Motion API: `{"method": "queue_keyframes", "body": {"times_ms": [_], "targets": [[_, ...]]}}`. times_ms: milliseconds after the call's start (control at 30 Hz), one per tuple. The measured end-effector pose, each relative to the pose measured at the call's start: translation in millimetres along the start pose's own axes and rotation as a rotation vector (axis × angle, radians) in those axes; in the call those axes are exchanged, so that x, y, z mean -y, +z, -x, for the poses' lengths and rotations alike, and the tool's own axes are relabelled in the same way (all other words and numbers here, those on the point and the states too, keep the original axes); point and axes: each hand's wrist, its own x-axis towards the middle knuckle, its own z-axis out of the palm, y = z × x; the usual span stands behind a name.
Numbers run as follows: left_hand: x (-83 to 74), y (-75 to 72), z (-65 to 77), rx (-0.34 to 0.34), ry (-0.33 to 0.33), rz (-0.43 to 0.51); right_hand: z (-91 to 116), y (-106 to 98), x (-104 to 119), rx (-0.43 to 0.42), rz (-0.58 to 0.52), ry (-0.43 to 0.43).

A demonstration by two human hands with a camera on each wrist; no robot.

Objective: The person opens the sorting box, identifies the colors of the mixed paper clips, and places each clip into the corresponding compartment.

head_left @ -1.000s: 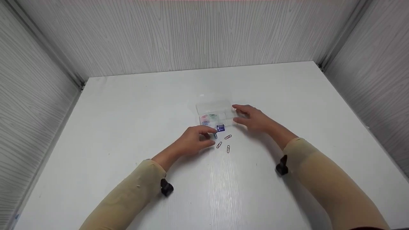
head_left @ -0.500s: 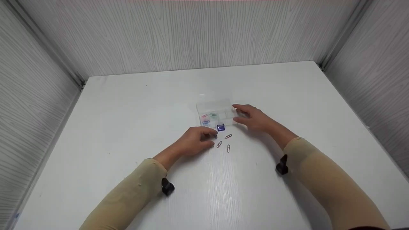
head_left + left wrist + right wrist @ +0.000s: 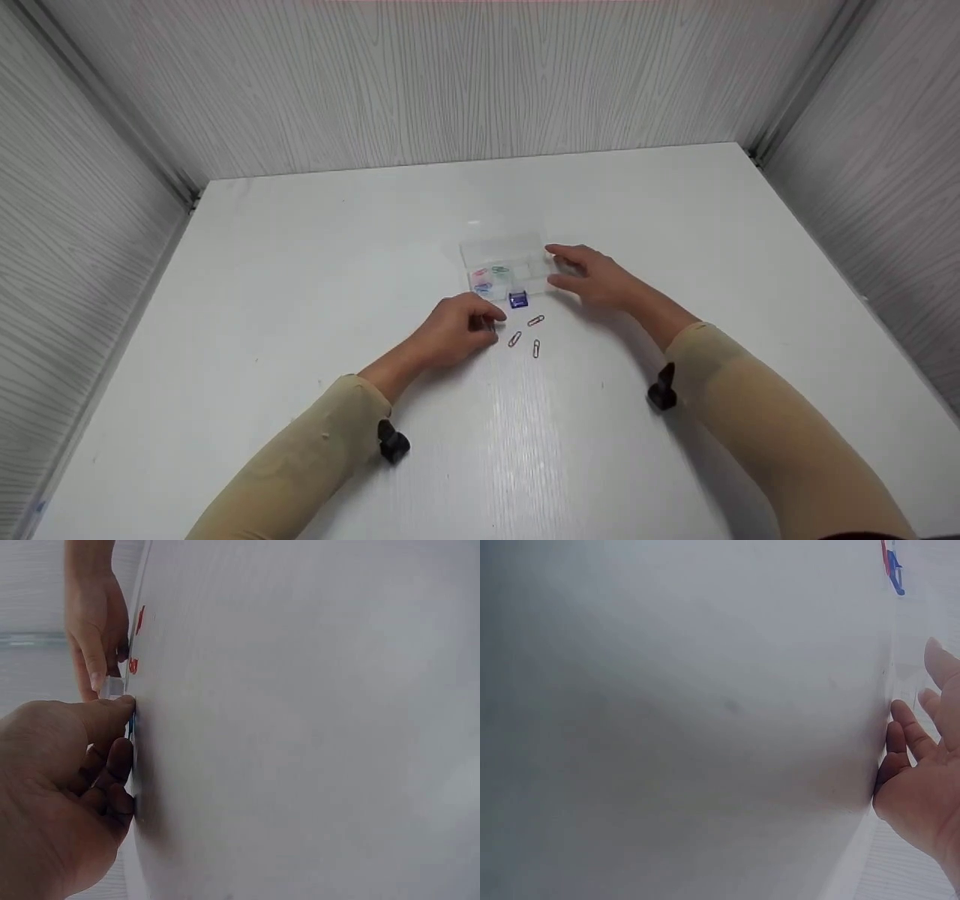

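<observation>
My left hand [image 3: 459, 330] is low over the table with thumb and fingertips around a blue paper clip [image 3: 131, 726], which they mostly cover. Just beyond it lies a clear plastic compartment box [image 3: 536, 286] with its lid [image 3: 501, 249] laid back. Pink clips [image 3: 480, 273], green clips [image 3: 500, 270] and blue clips [image 3: 483, 288] sit in separate compartments at its left end. A purple-blue latch [image 3: 518, 300] shows at the box's front. My right hand [image 3: 596, 279] holds the box's right end, thumb in front and fingers behind.
Between and below the hands lie loose dark-red paper clips, one by the latch [image 3: 535, 321], another clip [image 3: 514, 339] on the left and a third clip [image 3: 536, 349] nearest me. A grain-patterned panel [image 3: 465, 82] stands along the table's far edge.
The blue paper clip, visible on the table before, has come slightly left under my left fingers, which have drawn closer together. My right hand and the box have stayed put.
</observation>
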Motion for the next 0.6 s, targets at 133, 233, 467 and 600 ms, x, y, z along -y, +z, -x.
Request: {"method": "queue_keyframes", "body": {"times_ms": [133, 233, 467, 600], "targets": [[-0.4, -2.9, 2.6, -0.011, 0.016, 0.007, 1.1, -0.2, 0.0, 0.0, -0.001, -0.008], [-0.3, -4.8, 3.3, -0.011, -0.007, -0.013, 0.7, -0.6, -0.1, 0.001, -0.006, 0.001], [-0.2, -4.0, 2.5, -0.003, -0.067, -0.031, -0.1, 1.1, -0.7, 0.012, -0.006, 0.021], [-0.2, -3.3, 2.1, 0.006, -0.063, -0.037, 1.3, 1.0, 0.9, 0.008, -0.015, 0.015]]}}
